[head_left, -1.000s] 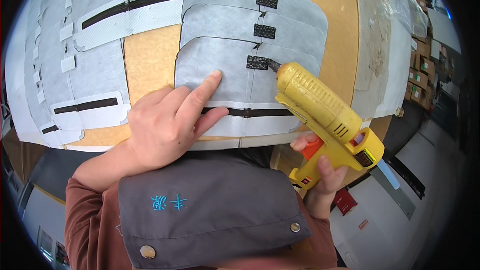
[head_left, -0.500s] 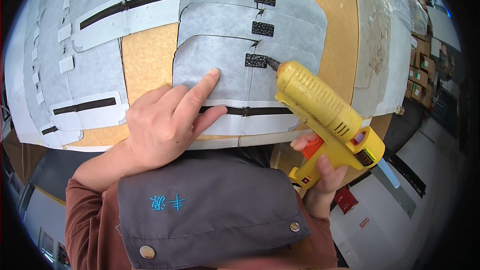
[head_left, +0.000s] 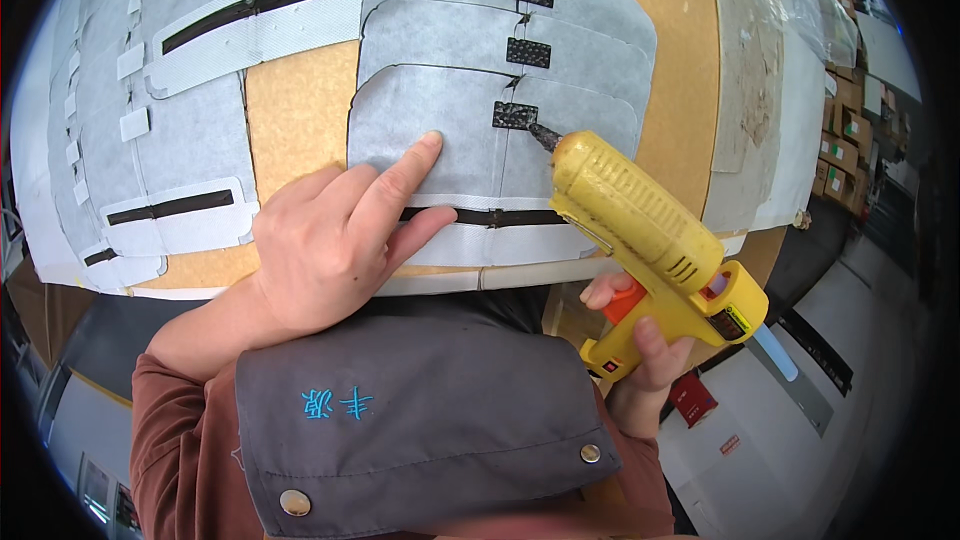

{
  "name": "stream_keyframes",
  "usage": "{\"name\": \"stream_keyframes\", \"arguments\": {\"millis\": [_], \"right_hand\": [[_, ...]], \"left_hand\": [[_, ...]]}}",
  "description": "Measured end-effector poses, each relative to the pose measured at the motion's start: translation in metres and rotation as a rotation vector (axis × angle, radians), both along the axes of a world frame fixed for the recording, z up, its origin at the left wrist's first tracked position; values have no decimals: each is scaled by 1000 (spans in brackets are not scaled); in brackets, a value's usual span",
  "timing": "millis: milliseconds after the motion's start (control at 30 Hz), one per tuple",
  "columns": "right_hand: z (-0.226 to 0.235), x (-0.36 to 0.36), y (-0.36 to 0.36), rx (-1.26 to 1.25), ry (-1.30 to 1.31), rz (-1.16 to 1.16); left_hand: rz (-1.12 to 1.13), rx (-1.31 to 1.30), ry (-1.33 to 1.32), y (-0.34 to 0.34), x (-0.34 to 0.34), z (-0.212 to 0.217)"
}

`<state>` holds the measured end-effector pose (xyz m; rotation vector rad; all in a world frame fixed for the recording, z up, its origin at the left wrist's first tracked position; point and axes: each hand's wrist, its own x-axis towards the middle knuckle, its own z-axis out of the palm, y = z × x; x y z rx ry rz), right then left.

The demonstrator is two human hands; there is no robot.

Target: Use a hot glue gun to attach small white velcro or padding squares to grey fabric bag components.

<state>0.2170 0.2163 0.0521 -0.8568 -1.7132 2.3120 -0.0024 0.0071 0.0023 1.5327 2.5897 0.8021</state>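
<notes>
My left hand (head_left: pixel 325 235) lies on the nearest grey fabric panel (head_left: pixel 410 110), index finger stretched out and thumb apart, holding nothing. My right hand (head_left: pixel 655 355) is wrapped round the handle of a yellow hot glue gun (head_left: pixel 635 210), with fingers by its orange trigger (head_left: pixel 624 302). The gun's dark nozzle (head_left: pixel 544 137) reaches the lower right corner of a black textured patch (head_left: pixel 514 115) on that panel. Whether it touches cannot be made out. A pale glue stick (head_left: pixel 775 352) sticks out of the gun's back. A black strip (head_left: pixel 510 218) crosses the panel's near edge.
Two more overlapping panels with black patches (head_left: pixel 528 53) lie behind. Further fabric panels (head_left: pixel 190 140) with white squares and black strips cover the left of the brown board (head_left: pixel 300 110). Clear plastic film (head_left: pixel 810 0) lies at the far right; cardboard boxes (head_left: pixel 845 130) stand beyond.
The glue gun's nozzle has shifted slightly toward me and left, to the patch's lower right corner. My left hand keeps its place on the panel.
</notes>
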Motion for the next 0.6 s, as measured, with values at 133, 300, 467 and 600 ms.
{"name": "stream_keyframes", "arguments": {"millis": [133,300,467,600], "right_hand": [[3,-6,-4,-13,15,-31],[3,-22,-5,-10,20,4],[1,-21,-2,12,-16,53],[1,-14,3,36,-1,55]], "left_hand": [[2,30,9,0,0,-2],[0,31,-2,0,1,-3],[-3,36,-18,0,0,0],[-4,45,-6,0,0,-2]]}}
